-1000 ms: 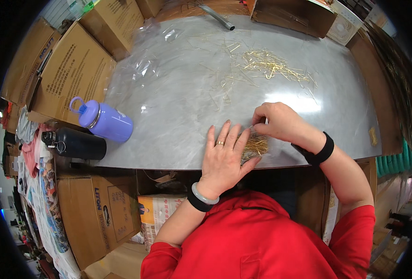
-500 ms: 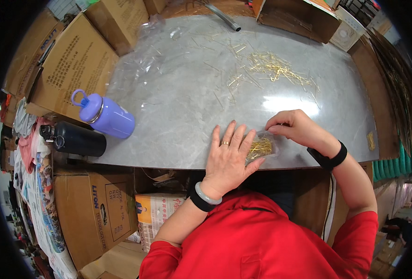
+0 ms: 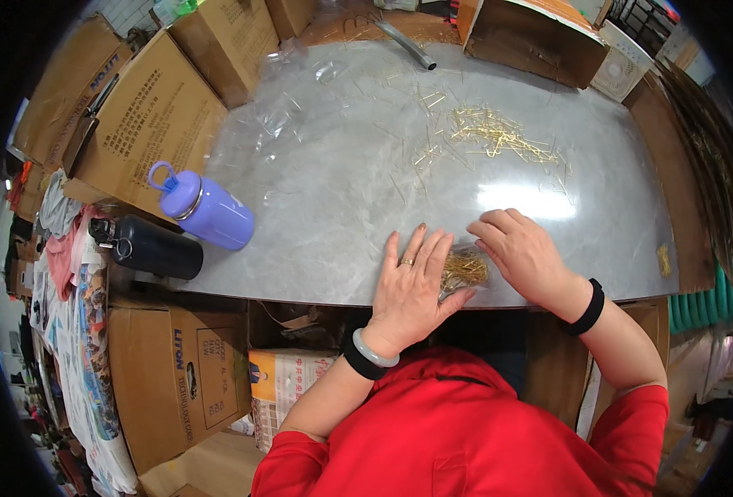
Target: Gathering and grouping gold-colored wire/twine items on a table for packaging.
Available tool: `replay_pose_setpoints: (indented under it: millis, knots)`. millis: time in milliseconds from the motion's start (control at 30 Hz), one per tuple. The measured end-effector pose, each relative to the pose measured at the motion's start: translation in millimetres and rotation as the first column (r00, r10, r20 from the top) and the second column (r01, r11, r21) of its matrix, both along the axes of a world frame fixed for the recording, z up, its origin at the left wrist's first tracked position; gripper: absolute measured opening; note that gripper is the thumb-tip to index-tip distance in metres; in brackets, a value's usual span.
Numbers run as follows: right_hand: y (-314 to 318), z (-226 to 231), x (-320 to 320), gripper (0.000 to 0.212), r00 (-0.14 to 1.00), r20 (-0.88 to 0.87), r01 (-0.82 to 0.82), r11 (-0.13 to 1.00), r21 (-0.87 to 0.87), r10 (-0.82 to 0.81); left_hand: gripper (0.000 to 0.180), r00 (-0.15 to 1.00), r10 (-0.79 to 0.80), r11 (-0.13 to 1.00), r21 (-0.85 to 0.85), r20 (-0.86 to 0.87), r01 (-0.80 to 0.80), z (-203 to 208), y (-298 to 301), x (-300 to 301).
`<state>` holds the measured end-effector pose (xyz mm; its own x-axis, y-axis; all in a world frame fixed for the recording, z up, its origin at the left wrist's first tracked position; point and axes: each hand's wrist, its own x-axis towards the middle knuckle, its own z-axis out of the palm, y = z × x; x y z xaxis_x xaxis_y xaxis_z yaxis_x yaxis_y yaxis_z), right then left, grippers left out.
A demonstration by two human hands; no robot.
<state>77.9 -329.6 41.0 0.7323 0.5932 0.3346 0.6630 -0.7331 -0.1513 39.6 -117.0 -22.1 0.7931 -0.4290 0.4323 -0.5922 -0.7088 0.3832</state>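
Near the front edge of the grey table lies a small clear plastic bag [image 3: 464,272] filled with thin gold-coloured metal hooks. My left hand [image 3: 412,277] lies flat along the bag's left side, fingers stretched out, thumb across its near end. At the far right corner of the bag, my right hand [image 3: 520,253] has its fingers bent and close together on the plastic edge; the fingertips partly hide that edge. Farther off, a loose pile of the same gold hooks [image 3: 499,134] is spread over the table.
A purple bottle [image 3: 216,214] and a black bottle [image 3: 158,248] stand at the left. Cardboard boxes [image 3: 147,124] and loose clear plastic bags [image 3: 271,116] are behind them. A metal tube [image 3: 408,45] and an open box [image 3: 532,45] sit at the far edge. One small gold bundle [image 3: 664,260] lies far right.
My right hand has turned and shifted slightly at the bag's corner, its fingers now reaching over the edge. The left hand stays flat beside the bag. The whole view has shifted slightly.
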Motion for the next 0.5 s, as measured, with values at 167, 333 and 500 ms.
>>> replay_pose_setpoints:
  millis: [167, 333, 500]
  knots:
    - [-19, -5, 8, 0.017, 0.944, -0.328, 0.074, 0.989, 0.128, -0.028, 0.094, 0.997, -0.054, 0.996, -0.073, -0.063, 0.05, 7, 2, 0]
    - [-31, -2, -22, 0.019, 0.605, -0.767, 0.53, 0.828, 0.185, -0.216, 0.093, 0.991, 0.098, 0.935, -0.334, -0.093, -0.123, -4, 6, -7]
    - [-29, -29, -62, 0.024, 0.509, -0.859, 0.755, 0.507, 0.416, -0.053, 0.07, 0.986, 0.132, 0.957, -0.246, -0.105, -0.155, 2, 0, -18]
